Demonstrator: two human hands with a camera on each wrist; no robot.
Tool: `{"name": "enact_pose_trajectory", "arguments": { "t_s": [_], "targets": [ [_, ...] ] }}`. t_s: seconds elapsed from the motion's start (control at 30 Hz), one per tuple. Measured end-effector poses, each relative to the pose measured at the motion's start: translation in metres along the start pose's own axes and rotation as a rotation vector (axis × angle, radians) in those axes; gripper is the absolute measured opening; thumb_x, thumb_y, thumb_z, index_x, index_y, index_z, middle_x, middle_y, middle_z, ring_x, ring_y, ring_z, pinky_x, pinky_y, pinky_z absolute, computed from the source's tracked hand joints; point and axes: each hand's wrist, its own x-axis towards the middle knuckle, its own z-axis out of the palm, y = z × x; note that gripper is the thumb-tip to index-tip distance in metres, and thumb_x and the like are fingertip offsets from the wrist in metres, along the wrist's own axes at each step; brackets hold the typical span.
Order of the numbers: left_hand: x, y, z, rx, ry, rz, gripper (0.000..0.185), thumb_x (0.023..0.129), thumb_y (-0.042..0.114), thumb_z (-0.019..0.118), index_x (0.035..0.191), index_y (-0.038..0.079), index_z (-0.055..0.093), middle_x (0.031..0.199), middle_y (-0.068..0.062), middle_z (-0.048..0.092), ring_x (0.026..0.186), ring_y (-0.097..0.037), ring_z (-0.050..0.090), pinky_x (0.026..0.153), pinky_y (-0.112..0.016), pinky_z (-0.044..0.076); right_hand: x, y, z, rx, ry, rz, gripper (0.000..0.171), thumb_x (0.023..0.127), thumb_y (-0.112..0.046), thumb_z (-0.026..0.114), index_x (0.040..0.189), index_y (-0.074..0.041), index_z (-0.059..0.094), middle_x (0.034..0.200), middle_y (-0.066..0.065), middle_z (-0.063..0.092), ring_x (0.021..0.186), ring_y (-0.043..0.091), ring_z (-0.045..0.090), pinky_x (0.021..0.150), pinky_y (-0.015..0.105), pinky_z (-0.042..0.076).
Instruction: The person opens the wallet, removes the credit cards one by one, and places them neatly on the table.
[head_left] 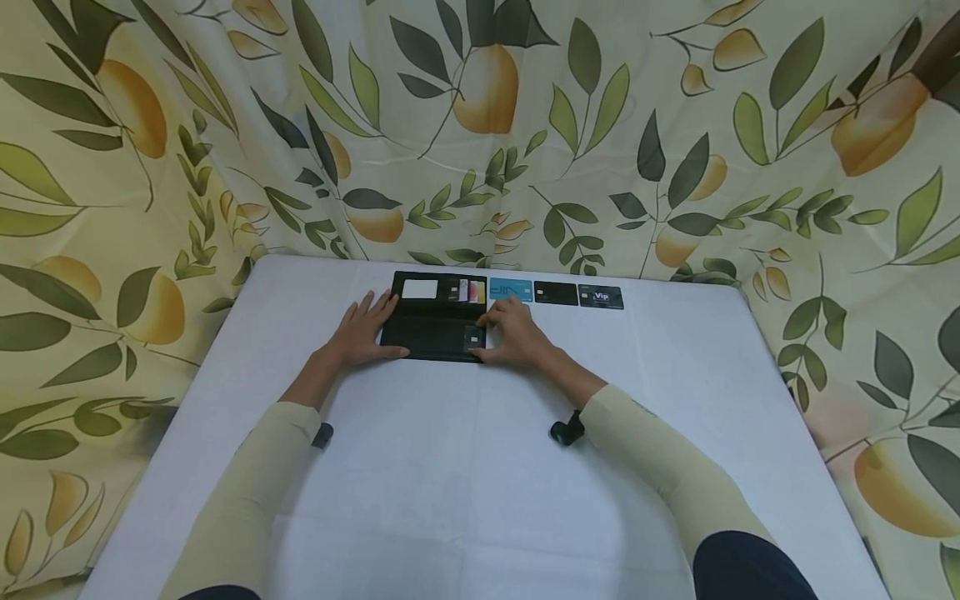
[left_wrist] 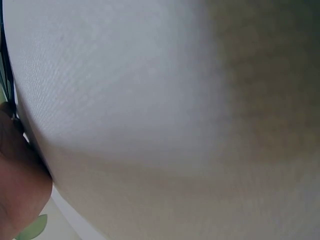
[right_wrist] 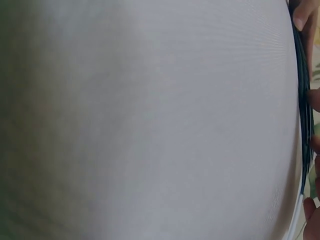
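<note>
A black long wallet (head_left: 431,332) lies open near the far edge of the white table (head_left: 465,467). Its upper half holds a white card (head_left: 419,289) and a few coloured cards (head_left: 469,291). My left hand (head_left: 371,321) rests flat on the wallet's left end with straight fingers. At the wallet's right end, my right hand (head_left: 495,333) pinches a dark chip card (head_left: 474,337) against the lower half. Both wrist views are blurred tablecloth: the right wrist view shows the wallet's edge (right_wrist: 303,125) and a fingertip (right_wrist: 301,15), the left only part of my hand (left_wrist: 20,192).
Three cards lie in a row right of the wallet: a blue card (head_left: 511,290), a black card (head_left: 556,293) and a dark VIP card (head_left: 601,297). A leaf-and-fruit patterned curtain (head_left: 480,125) hangs behind and beside the table.
</note>
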Motion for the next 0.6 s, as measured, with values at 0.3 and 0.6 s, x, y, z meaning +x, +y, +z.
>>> {"name": "enact_pose_trajectory", "arguments": {
  "t_s": [0.3,0.6],
  "targets": [
    [0.0011,-0.0021,0.0012,0.006,0.000,0.000,0.112,0.092,0.058,0.072,0.169,0.006,0.010,0.176,-0.017,0.004,0.159,-0.042,-0.007,0.125,-0.060,-0.004,-0.0028,0.0035,0.0015,-0.025,-0.020,0.018,0.064,0.082,-0.050,0.085,0.130,-0.009,0.070,0.123,0.008,0.063,0.116,0.028,0.044,0.095,0.048,0.039],
    [0.0011,-0.0015,0.0012,0.004,0.005,0.002,0.111,0.092,0.058,0.071,0.169,0.005,0.011,0.175,-0.017,0.004,0.159,-0.042,-0.006,0.125,-0.061,-0.004,-0.0029,-0.0013,0.0008,0.028,-0.046,0.062,0.056,0.086,-0.046,0.084,0.126,-0.010,0.072,0.123,0.007,0.062,0.119,0.028,0.042,0.098,0.047,0.037]
  ]
}}
